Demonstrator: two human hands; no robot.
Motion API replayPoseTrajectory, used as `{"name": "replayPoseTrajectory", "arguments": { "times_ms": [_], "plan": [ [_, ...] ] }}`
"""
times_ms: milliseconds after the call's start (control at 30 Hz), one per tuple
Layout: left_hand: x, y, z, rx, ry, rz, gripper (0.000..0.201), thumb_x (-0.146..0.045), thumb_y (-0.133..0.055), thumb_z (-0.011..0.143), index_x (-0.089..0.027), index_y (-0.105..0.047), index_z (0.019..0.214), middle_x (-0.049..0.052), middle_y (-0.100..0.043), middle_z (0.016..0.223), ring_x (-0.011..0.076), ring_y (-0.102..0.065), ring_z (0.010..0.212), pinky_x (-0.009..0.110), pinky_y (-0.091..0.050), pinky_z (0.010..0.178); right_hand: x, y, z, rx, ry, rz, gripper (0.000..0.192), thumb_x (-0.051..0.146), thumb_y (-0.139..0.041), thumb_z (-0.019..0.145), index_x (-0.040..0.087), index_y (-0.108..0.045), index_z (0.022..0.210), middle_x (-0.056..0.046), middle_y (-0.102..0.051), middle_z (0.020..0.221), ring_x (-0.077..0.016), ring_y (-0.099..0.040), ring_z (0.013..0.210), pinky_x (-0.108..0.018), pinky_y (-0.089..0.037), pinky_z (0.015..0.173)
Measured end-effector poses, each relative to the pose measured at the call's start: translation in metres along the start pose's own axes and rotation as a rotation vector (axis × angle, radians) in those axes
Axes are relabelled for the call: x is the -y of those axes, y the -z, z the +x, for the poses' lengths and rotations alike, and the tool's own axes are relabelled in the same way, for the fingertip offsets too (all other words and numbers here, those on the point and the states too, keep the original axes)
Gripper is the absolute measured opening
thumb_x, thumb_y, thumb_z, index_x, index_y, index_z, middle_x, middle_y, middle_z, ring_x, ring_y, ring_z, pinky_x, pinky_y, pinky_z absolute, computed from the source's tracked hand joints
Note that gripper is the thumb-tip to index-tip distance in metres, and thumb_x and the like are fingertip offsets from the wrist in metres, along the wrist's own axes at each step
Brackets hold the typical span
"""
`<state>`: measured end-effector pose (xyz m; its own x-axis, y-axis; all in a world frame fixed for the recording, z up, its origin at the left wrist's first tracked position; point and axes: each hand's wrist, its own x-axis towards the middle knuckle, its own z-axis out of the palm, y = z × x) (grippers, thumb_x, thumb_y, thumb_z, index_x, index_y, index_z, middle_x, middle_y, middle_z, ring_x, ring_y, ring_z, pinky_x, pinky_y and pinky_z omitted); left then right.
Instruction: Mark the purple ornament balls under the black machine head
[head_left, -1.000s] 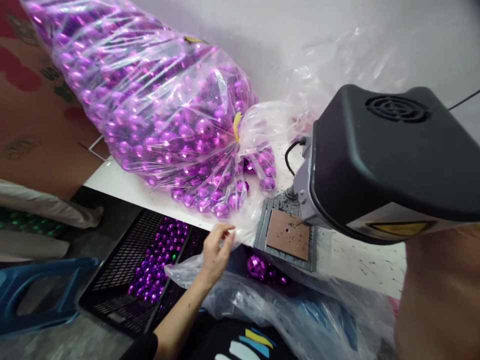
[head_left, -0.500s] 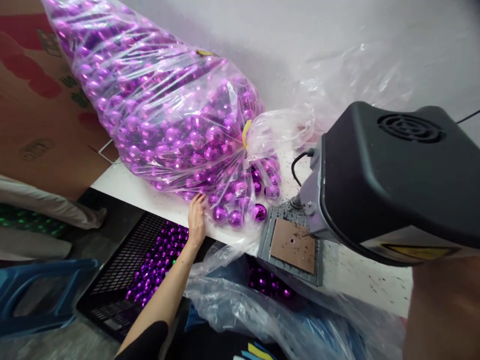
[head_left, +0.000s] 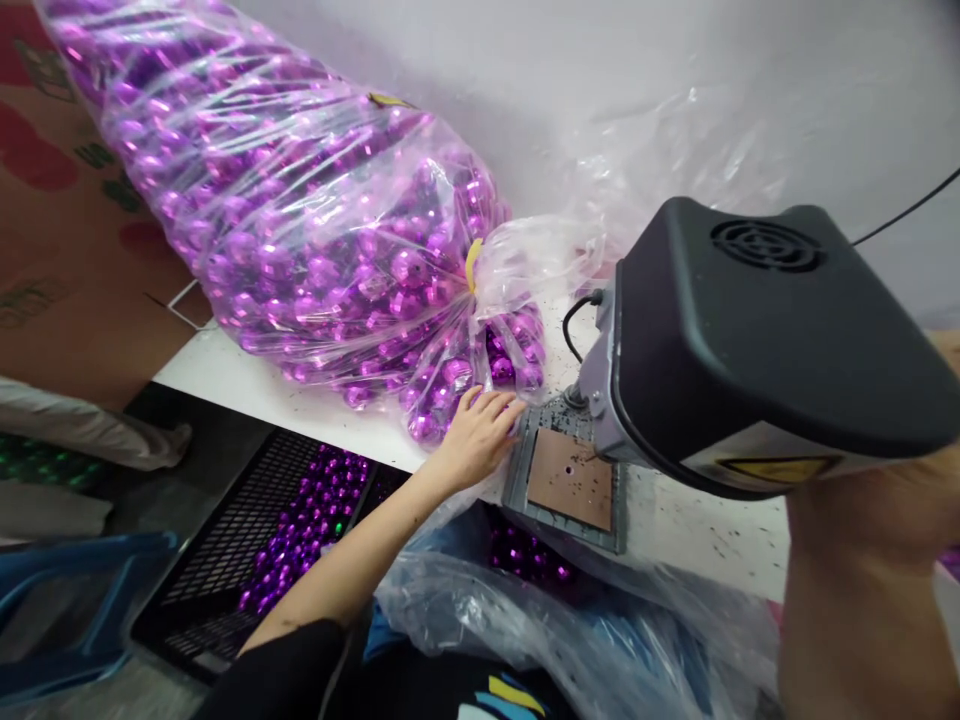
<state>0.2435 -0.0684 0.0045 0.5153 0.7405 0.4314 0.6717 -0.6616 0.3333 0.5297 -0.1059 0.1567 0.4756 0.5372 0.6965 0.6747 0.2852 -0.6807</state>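
A: What are the fingers doing?

B: The left hand (head_left: 480, 435) lies palm down with its fingers (head_left: 501, 412) spread flat, loosely curved over the purple balls (head_left: 442, 385) at the near right end of the clear bag (head_left: 300, 220). It presses on the plastic; I cannot tell whether it pinches any of it.

A: And the other hand?

B: Only a bare forearm (head_left: 862, 590) shows at the right edge, under the black machine head (head_left: 765, 330). The right hand itself is hidden, so I cannot tell if it is clenched or released.

A: Where is the bag?

B: It lies on the white table (head_left: 225, 375), stretching from the far left down to the near edge, tied off with a yellow band (head_left: 472, 262). A loose skirt of plastic past the knot holds more balls, and that is where the hand rests.

A: What is just beside the hand?

B: To its right, touching the fingertips or nearly so, is a grey metal plate (head_left: 525, 480) with a brown pad (head_left: 570, 478) on it, sitting beneath the machine head. Dark specks dot the table around it.

A: Further out?

B: Below the table edge on the left sits a black crate (head_left: 225, 560) with purple balls in it. Near the person's lap another clear bag (head_left: 570, 620) lies crumpled, with more balls inside. A cardboard box (head_left: 60, 250) stands far left, behind the big bag.
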Motion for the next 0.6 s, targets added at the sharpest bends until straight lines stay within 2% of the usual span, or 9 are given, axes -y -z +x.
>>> {"name": "replayPoseTrajectory", "arguments": {
  "times_ms": [33,100,200,300,367,500,600],
  "plan": [
    [-0.002,-0.003,0.003,0.092,0.009,0.036,0.045,-0.015,-0.063,0.089,-0.023,-0.058,0.133,0.012,-0.066,0.130,0.0307,-0.059,0.122,0.056,-0.034,0.115,-0.001,0.000,0.000,-0.017,-0.011,0.019,0.039,0.049,-0.048,0.089,0.013,-0.054,0.076,0.000,-0.043,0.065,-0.0041,-0.036,0.062,-0.027,-0.028,0.066],
    [0.000,-0.005,0.005,0.152,0.098,0.079,0.046,-0.014,-0.069,0.084,-0.022,-0.061,0.129,0.014,-0.067,0.125,0.0334,-0.059,0.120,0.060,-0.033,0.114,-0.003,0.001,0.000,-0.021,-0.031,0.036,0.035,0.046,-0.054,0.088,0.013,-0.059,0.078,0.000,-0.045,0.065,-0.0039,-0.038,0.063,-0.027,-0.029,0.067],
    [0.004,0.003,-0.001,0.044,0.199,-0.060,0.046,-0.022,-0.071,0.086,-0.023,-0.060,0.130,0.013,-0.064,0.126,0.0318,-0.058,0.121,0.056,-0.039,0.110,-0.003,0.003,-0.001,-0.002,-0.046,0.034,0.034,0.046,-0.055,0.088,0.014,-0.060,0.080,0.002,-0.044,0.065,-0.0034,-0.037,0.062,-0.026,-0.031,0.066],
    [-0.003,0.018,-0.009,-0.185,0.316,-0.378,0.049,-0.034,-0.073,0.088,-0.026,-0.059,0.134,0.011,-0.057,0.132,0.0286,-0.055,0.127,0.048,-0.044,0.111,0.000,0.004,-0.001,-0.006,-0.053,0.023,0.037,0.048,-0.054,0.089,0.013,-0.060,0.078,0.002,-0.042,0.064,-0.0034,-0.036,0.061,-0.026,-0.029,0.065],
    [-0.014,0.025,-0.013,-0.257,0.414,-0.647,0.054,-0.042,-0.076,0.084,-0.027,-0.059,0.134,0.010,-0.056,0.134,0.0275,-0.056,0.127,0.044,-0.047,0.110,0.003,0.004,-0.001,-0.012,-0.059,0.016,0.036,0.047,-0.054,0.088,0.013,-0.059,0.078,0.002,-0.042,0.063,-0.0036,-0.036,0.061,-0.026,-0.028,0.064],
    [-0.038,0.020,-0.018,-0.179,0.631,-1.151,0.062,-0.044,-0.083,0.077,-0.024,-0.062,0.131,0.010,-0.067,0.126,0.0253,-0.066,0.114,0.041,-0.052,0.104,0.002,0.004,-0.001,-0.002,-0.074,0.037,0.034,0.046,-0.054,0.088,0.014,-0.060,0.080,0.002,-0.043,0.065,-0.0035,-0.036,0.062,-0.026,-0.029,0.065],
    [-0.047,0.008,-0.020,-0.138,0.758,-1.361,0.061,-0.038,-0.089,0.070,-0.022,-0.067,0.125,0.008,-0.073,0.117,0.0225,-0.068,0.108,0.039,-0.052,0.103,-0.001,0.004,-0.001,0.006,-0.058,0.050,0.034,0.047,-0.055,0.089,0.014,-0.060,0.081,0.002,-0.043,0.065,-0.0027,-0.036,0.062,-0.025,-0.030,0.065]
  ]
}}
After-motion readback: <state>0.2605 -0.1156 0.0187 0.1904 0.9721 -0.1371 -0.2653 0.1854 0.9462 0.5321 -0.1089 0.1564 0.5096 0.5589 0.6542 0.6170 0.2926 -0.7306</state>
